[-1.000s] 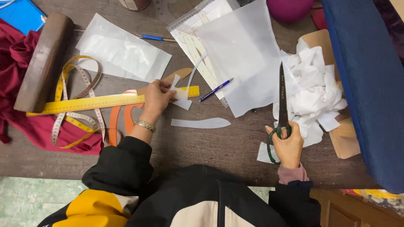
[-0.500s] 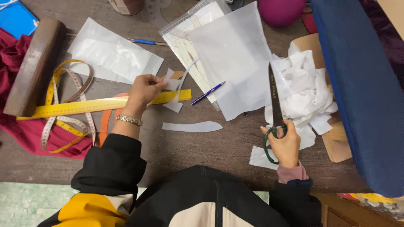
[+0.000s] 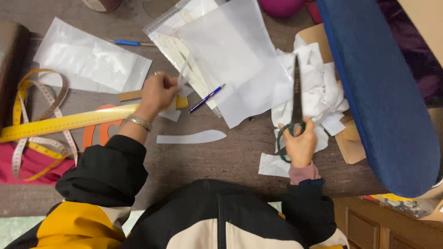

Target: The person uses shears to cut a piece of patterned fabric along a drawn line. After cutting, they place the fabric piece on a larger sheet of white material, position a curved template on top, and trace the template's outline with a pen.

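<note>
**Risk: scissor tips near loose paper**

Right hand (image 3: 301, 144) gripped the scissors (image 3: 295, 99), blades shut, tips over the scrap pile (image 3: 318, 87). Left hand (image 3: 158, 92) fingers pinched a small paper piece (image 3: 181, 82) above the yellow ruler (image 3: 64, 122). Thin paper could have torn or slipped; blades could have snagged scraps.

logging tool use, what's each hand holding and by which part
Right hand: scissors, by the green handle loops. Left hand: small white paper piece, pinched at its lower end.
</note>
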